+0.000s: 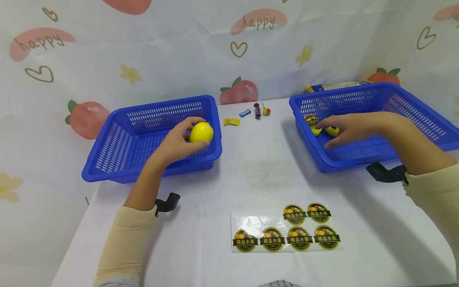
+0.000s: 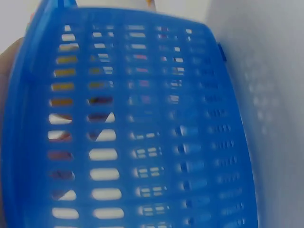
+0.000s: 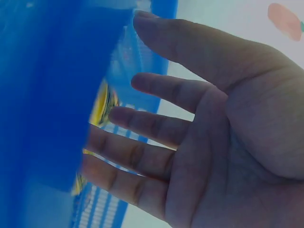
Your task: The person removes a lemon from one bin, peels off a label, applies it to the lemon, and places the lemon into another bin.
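In the head view my left hand point(image 1: 179, 144) grips a round yellow lemon point(image 1: 201, 133) between thumb and fingers, over the right end of the left blue basket point(image 1: 118, 171). The left wrist view is mostly filled by that basket's slotted wall point(image 2: 123, 156), with yellow showing through the slots. My right hand point(image 1: 358, 126) is over the left part of the right blue basket point(image 1: 344, 162), fingers spread and holding nothing. Two yellow fruits, one a stickered lemon point(image 1: 312, 122) and the other a lemon point(image 1: 332, 130) partly hidden by the fingers, lie below it.
A sticker sheet point(image 1: 261, 217) with several round fruit labels lies at the table's front. Between the baskets at the back are a yellow candy point(image 1: 231, 122), a blue candy point(image 1: 245, 113), a purple candy point(image 1: 257, 111) and a lollipop point(image 1: 266, 110). A package point(image 1: 340, 85) is behind the right basket.
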### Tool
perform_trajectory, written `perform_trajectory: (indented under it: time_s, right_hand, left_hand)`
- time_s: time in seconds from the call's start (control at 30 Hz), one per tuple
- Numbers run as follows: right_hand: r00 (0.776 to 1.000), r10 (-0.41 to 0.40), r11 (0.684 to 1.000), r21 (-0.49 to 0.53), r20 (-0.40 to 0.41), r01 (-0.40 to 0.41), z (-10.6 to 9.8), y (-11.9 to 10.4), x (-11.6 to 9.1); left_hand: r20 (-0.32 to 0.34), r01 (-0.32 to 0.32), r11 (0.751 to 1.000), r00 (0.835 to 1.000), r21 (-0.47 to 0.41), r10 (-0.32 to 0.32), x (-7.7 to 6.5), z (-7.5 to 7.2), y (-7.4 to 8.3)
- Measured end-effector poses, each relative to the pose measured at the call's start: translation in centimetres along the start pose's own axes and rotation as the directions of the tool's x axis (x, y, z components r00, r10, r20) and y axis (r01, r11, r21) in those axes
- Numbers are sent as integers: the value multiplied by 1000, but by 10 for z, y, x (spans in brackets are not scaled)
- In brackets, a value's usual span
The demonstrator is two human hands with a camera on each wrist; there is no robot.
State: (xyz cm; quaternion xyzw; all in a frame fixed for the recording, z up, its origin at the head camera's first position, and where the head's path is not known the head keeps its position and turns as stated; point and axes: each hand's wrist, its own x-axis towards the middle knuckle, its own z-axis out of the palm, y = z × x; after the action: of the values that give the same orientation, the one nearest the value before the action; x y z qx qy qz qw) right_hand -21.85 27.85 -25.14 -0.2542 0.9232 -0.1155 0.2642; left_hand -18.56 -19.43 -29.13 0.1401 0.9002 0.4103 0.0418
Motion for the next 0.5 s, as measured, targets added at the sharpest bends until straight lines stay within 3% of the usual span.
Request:
perform_trajectory:
  time_s: [0.17, 0.3, 0.5]
  right_hand:
    - [1000, -16, 1000, -5, 8, 16, 7, -13, 1]
    - [1000, -14, 1000, -17, 3, 14, 12, -20, 2]
    - [989, -95, 993, -85, -110, 86, 15, -27, 3]
  left_hand:
    - [-105, -169, 984, 981, -51, 163, -5, 10, 10]
    - [-173, -252, 964, 956, -82, 235, -9, 18, 17]
    - [-218, -369, 928, 910, -44, 352, -17, 30, 33]
